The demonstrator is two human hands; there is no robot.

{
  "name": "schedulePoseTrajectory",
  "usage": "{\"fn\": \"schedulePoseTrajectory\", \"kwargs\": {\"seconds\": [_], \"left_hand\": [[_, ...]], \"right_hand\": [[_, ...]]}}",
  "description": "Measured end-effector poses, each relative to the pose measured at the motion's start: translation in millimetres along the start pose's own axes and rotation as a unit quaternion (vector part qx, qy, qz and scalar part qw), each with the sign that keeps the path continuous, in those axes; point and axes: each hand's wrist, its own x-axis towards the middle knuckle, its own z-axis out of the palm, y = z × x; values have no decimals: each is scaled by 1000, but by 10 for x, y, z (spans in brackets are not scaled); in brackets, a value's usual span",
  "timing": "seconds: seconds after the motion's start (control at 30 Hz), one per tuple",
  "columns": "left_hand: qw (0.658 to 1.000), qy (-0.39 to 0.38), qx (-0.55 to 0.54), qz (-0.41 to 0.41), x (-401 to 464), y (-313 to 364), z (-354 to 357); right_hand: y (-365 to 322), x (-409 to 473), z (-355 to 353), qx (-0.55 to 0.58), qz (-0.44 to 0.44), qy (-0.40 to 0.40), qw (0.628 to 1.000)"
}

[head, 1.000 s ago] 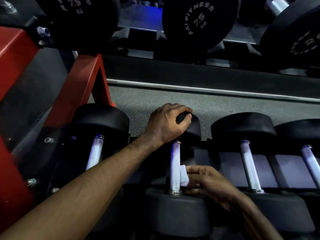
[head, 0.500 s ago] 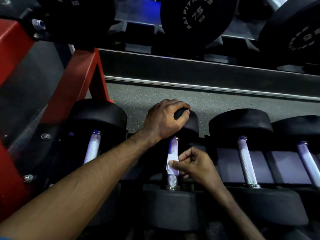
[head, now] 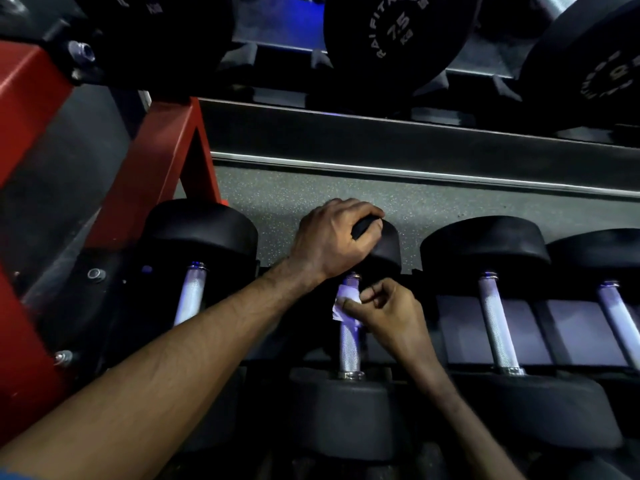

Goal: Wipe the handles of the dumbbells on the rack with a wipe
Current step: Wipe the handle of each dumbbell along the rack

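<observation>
Several black dumbbells lie side by side on the lower rack shelf. My left hand (head: 334, 237) grips the far head of the second dumbbell (head: 388, 249). My right hand (head: 384, 310) pinches a small white wipe (head: 343, 301) wrapped round the upper part of that dumbbell's knurled steel handle (head: 349, 348). The near head (head: 343, 417) of this dumbbell sits low in the frame. The far end of the handle is hidden under my left hand.
Neighbouring dumbbell handles show at left (head: 191, 296) and right (head: 497, 327), (head: 620, 317). The red rack frame (head: 152, 161) rises at left. An upper shelf holds bigger dumbbells, one marked 7.5 kg (head: 398, 32). Grey speckled floor (head: 450, 206) lies behind.
My right hand has slid the wipe up the handle, from its lower part toward the far head. My left hand has kept its grip on the dumbbell head.
</observation>
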Motion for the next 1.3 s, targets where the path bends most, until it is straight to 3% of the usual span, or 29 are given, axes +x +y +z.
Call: {"fn": "schedulePoseTrajectory", "kwargs": {"seconds": [0.13, 0.33, 0.43, 0.5, 0.73, 0.87, 0.97, 1.2, 1.3], "left_hand": [[1000, 12, -11, 5, 0, -34, 20], [1000, 7, -9, 1, -13, -23, 18], [1000, 8, -9, 6, -9, -30, 8], [1000, 9, -8, 6, -14, -32, 10], [1000, -12, -23, 5, 17, -79, 29], [1000, -1, -16, 6, 1, -54, 14], [1000, -5, -12, 4, 4, -42, 3], [1000, -10, -11, 1, -10, -24, -19], [1000, -13, -3, 4, -7, -26, -23]], "right_hand": [[156, -195, -21, 25, 32, -32, 999], [-19, 100, 36, 49, 18, 33, 998], [114, -58, -7, 106, 67, -35, 991], [172, -151, -24, 162, 104, -80, 978], [52, 72, 18, 269, 156, -97, 945], [97, -93, -74, 334, 241, -181, 893], [53, 108, -74, 371, 271, -174, 871], [114, -2, -70, 363, 258, -187, 876], [41, 79, -19, 376, 232, -134, 887]]}}
